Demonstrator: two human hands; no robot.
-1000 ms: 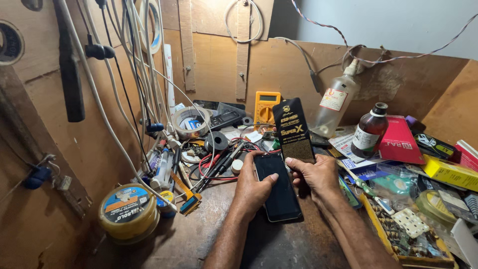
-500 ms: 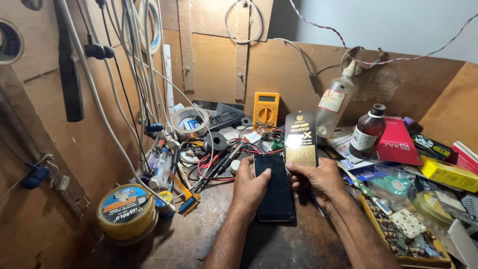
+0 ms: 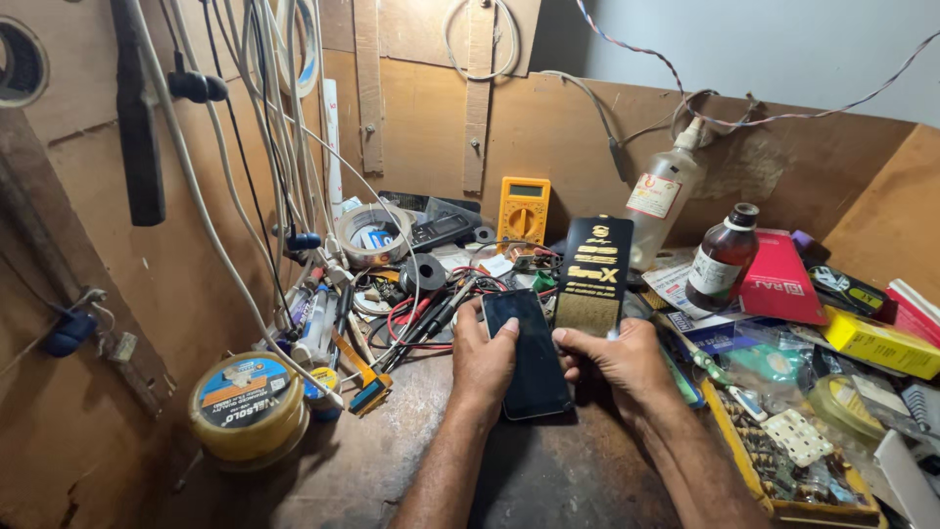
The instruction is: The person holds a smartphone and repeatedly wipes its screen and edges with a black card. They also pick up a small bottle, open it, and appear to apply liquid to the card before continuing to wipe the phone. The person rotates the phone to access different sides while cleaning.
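1. Smartphone (image 3: pixel 529 358), black with a dark screen, lies face up on the worn wooden workbench (image 3: pixel 392 470), held between both hands near the front edge.
2. Left hand (image 3: pixel 482 360) is wrapped around the phone's left side, thumb laid across the upper left of the glass and the other fingers curled under the edge: a closed grip on the phone.
3. Right hand (image 3: pixel 619 360) touches the phone's right edge, and its thumb and forefinger are pinched together on the bottom of a black and gold packet (image 3: pixel 591 276), which stands upright just behind the phone.
4. To the left sits a round yellow tin with a blue lid (image 3: pixel 248 407), with a bundle of pens and probes (image 3: pixel 392 328) between it and the hands.
5. To the right, a yellow tray of small parts (image 3: pixel 783 460) lies near the right forearm.
6. Farther back stand a brown glass bottle (image 3: pixel 722 257) and a red box (image 3: pixel 781 279).
7. Against the plywood back wall are a yellow multimeter (image 3: pixel 523 211), a roll of tape (image 3: pixel 373 235) and a clear plastic bottle (image 3: pixel 660 201).
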